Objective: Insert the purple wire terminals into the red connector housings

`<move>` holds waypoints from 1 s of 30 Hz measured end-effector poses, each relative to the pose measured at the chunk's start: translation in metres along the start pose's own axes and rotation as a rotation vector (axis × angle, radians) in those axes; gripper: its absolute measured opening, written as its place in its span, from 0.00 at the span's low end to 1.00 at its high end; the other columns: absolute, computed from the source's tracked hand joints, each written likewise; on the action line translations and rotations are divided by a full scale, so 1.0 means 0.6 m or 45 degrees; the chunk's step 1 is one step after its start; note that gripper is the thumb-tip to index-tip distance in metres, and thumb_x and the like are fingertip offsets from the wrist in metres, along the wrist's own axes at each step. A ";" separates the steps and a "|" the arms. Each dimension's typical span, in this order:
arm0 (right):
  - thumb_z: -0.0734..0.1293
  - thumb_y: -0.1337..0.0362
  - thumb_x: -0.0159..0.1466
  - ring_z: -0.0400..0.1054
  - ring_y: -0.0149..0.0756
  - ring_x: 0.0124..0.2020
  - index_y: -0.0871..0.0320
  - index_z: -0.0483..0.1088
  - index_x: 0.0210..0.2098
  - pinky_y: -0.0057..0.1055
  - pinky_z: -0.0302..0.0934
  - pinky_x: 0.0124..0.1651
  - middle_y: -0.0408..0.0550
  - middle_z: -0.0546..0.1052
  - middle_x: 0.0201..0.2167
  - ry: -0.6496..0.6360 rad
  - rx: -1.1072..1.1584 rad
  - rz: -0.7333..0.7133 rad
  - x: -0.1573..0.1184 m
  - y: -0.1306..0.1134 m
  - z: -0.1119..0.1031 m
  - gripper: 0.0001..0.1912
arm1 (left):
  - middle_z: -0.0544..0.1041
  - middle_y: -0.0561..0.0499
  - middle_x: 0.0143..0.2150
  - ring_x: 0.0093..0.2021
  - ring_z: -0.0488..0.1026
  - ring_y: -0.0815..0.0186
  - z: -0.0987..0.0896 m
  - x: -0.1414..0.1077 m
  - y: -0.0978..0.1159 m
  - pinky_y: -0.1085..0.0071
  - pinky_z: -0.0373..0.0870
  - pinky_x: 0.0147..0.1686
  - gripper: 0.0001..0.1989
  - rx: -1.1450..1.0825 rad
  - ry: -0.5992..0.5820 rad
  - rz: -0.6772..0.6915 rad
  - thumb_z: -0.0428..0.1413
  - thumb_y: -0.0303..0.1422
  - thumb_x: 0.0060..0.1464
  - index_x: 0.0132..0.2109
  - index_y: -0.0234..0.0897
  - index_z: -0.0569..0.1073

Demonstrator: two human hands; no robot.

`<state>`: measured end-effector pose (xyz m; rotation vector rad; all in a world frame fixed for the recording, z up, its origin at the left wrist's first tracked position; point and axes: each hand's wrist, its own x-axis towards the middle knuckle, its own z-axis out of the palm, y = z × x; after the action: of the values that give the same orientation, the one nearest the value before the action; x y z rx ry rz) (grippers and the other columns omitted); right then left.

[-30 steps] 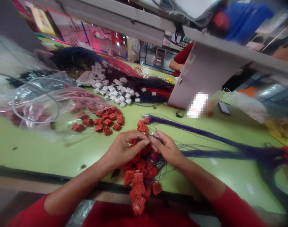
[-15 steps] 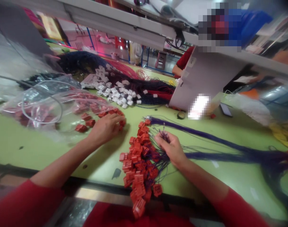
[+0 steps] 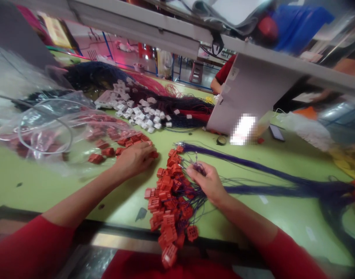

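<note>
My left hand (image 3: 135, 158) reaches over loose red connectors (image 3: 132, 140) beside the plastic bag, its fingers bent round a red connector that shows at the fingertips. My right hand (image 3: 205, 177) is closed on a small bunch of dark purple wires (image 3: 198, 167), whose ends stick up past the thumb. Between the hands lies a heap of red connectors (image 3: 167, 193) with wires attached, hanging over the table's front edge. Two bundles of purple wires (image 3: 241, 159) run off to the right.
A clear plastic bag (image 3: 78, 131) of red connectors lies at left. White connectors (image 3: 145, 116) with dark wires sit behind. A tape roll (image 3: 221, 140) and a phone (image 3: 276, 132) lie near the grey panel (image 3: 247, 85). Another person's arm (image 3: 216, 86) shows beyond.
My left hand has moved slightly right over the red connectors, and its fingers have closed on one. My right hand still holds the wires. The whole view has shifted a little.
</note>
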<state>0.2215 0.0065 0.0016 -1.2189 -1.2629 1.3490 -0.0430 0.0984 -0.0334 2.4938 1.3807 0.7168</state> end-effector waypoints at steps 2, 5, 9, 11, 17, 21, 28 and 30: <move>0.72 0.51 0.59 0.51 0.26 0.22 0.58 0.66 0.26 0.28 0.47 0.26 0.37 0.62 0.20 -0.009 -0.002 -0.002 0.000 -0.003 0.000 0.18 | 0.80 0.41 0.49 0.48 0.76 0.54 -0.012 -0.004 0.024 0.59 0.75 0.47 0.16 -0.171 0.050 0.023 0.56 0.43 0.59 0.46 0.39 0.80; 0.72 0.51 0.59 0.49 0.26 0.22 0.57 0.64 0.25 0.27 0.45 0.25 0.36 0.59 0.19 -0.012 -0.012 -0.007 -0.003 -0.009 0.001 0.18 | 0.82 0.43 0.49 0.46 0.79 0.57 -0.028 -0.021 0.073 0.63 0.76 0.45 0.18 -0.508 0.098 -0.074 0.61 0.45 0.58 0.49 0.39 0.79; 0.72 0.52 0.59 0.50 0.27 0.22 0.57 0.65 0.25 0.26 0.46 0.24 0.37 0.59 0.19 -0.017 -0.059 -0.024 -0.009 -0.017 0.000 0.18 | 0.84 0.47 0.44 0.42 0.80 0.59 -0.028 -0.042 0.122 0.64 0.76 0.47 0.16 -0.747 0.077 -0.120 0.65 0.42 0.54 0.48 0.40 0.81; 0.71 0.53 0.59 0.50 0.27 0.23 0.57 0.67 0.26 0.26 0.48 0.25 0.38 0.60 0.19 -0.032 -0.080 -0.023 -0.011 -0.020 0.000 0.16 | 0.84 0.47 0.43 0.42 0.80 0.59 -0.025 -0.046 0.131 0.64 0.76 0.47 0.16 -0.793 0.070 -0.113 0.66 0.41 0.54 0.47 0.40 0.81; 0.71 0.56 0.59 0.53 0.28 0.23 0.58 0.69 0.29 0.27 0.54 0.26 0.39 0.65 0.21 -0.069 -0.117 -0.054 -0.014 -0.021 -0.003 0.12 | 0.84 0.47 0.42 0.40 0.80 0.60 -0.025 -0.043 0.138 0.65 0.77 0.42 0.14 -0.810 0.096 -0.040 0.66 0.38 0.54 0.47 0.40 0.82; 0.69 0.59 0.59 0.53 0.27 0.23 0.58 0.68 0.28 0.26 0.53 0.26 0.39 0.64 0.21 -0.097 -0.168 -0.066 -0.016 -0.022 -0.005 0.10 | 0.84 0.48 0.42 0.40 0.79 0.61 -0.026 -0.043 0.139 0.66 0.76 0.42 0.14 -0.795 0.105 0.002 0.65 0.37 0.55 0.48 0.42 0.81; 0.68 0.60 0.60 0.54 0.27 0.23 0.58 0.67 0.28 0.25 0.50 0.24 0.39 0.64 0.21 -0.107 -0.236 -0.040 -0.017 -0.021 -0.005 0.09 | 0.83 0.49 0.41 0.40 0.78 0.62 -0.028 -0.043 0.141 0.66 0.74 0.42 0.12 -0.726 0.116 0.089 0.65 0.35 0.56 0.48 0.42 0.81; 0.68 0.61 0.60 0.54 0.27 0.23 0.58 0.67 0.28 0.25 0.50 0.24 0.40 0.64 0.22 -0.109 -0.245 -0.037 -0.017 -0.020 -0.004 0.09 | 0.83 0.49 0.41 0.40 0.78 0.62 -0.029 -0.043 0.143 0.66 0.74 0.43 0.12 -0.719 0.130 0.124 0.65 0.34 0.56 0.48 0.41 0.81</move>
<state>0.2252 -0.0022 0.0143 -1.2795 -1.4935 1.2932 0.0005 0.0292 0.0077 2.1031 0.9165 1.0898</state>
